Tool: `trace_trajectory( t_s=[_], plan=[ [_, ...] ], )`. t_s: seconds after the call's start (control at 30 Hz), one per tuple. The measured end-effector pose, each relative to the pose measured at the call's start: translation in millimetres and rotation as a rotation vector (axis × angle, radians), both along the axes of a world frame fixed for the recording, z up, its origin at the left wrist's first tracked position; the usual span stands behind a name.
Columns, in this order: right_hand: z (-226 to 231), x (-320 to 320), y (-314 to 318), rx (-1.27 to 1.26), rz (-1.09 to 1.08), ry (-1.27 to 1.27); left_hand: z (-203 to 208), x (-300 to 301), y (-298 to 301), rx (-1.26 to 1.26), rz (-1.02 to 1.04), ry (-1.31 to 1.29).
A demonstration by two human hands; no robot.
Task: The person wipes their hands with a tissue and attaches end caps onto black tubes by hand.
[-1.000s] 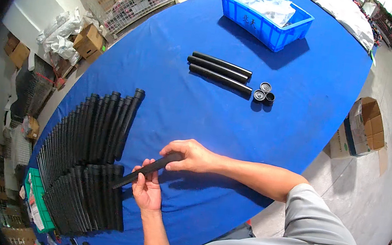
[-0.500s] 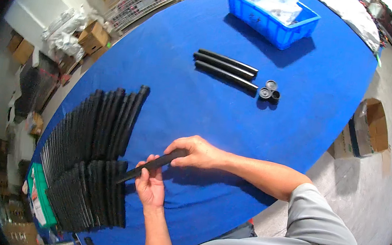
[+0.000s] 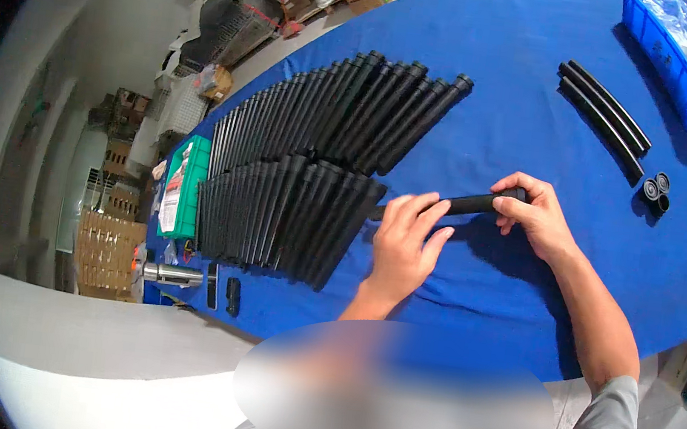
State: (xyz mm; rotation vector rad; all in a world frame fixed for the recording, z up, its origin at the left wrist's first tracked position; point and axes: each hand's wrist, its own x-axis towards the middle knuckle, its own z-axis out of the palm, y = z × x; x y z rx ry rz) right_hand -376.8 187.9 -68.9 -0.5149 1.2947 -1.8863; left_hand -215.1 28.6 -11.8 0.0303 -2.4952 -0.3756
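Observation:
A black tube [image 3: 473, 203] is held slantwise above the blue-covered table. My right hand [image 3: 536, 217] pinches its wider, capped-looking right end between thumb and fingers. Toward its other end my left hand [image 3: 407, 244] lies over the tube, the fingers across the top and the thumb on the near side. The tube's left tip reaches the nearer row of black tubes [image 3: 275, 215]. Behind that lies a second row of longer-looking black tubes [image 3: 331, 106].
Three loose black tubes [image 3: 607, 127] and several round black caps [image 3: 655, 193] lie at the far right, near a blue crate [image 3: 679, 67] with clear plastic in it. At left are a green bin [image 3: 192, 187], a shiny metal cylinder [image 3: 173, 275] and two small dark objects.
The view has swung left, so the table contents sit farther right. The tube is now more nearly level, and my left hand has turned from palm up beneath it to fingers over it.

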Motion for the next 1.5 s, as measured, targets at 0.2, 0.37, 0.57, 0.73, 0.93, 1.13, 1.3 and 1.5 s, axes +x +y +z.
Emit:
trace_trajectory(
  t_s=[0.2,0.37,0.57,0.73,0.93,1.13,1.3,1.5],
  plan=[
    [6.2,-3.1,2.2,-0.035,0.042,-0.026,0.2,-9.3,-12.2,-0.029,-0.169,-0.161],
    [14.2,3.1,-0.5,-0.038,0.001,-0.049,4.1,-24.9,-36.3,-0.021,-0.188,-0.109],
    [6.3,-1.7,2.3,-0.096,0.105,-0.083,19.8,-98.1,-122.3,-0.015,0.068,0.059],
    [6.1,-0.2,-0.4,-0.101,0.119,-0.079,16.6,-137.1,-182.0,-0.156,0.261,-0.047],
    [4.9,-3.4,2.0,-0.081,0.135,-0.078,1.7,-148.7,-202.2,-0.227,0.403,-0.174],
    [2.4,-5.5,0.7,-0.085,0.145,-0.076,-6.7,-141.3,-206.1,-0.273,0.455,-0.232],
    [3.3,-3.2,-2.5,-0.084,0.163,-0.074,-1.7,-138.3,-208.8,-0.274,0.496,-0.22],
    [-4.7,-4.4,1.5,-0.095,0.148,-0.074,0.4,-137.9,-203.9,-0.29,0.419,-0.176]
  ],
)
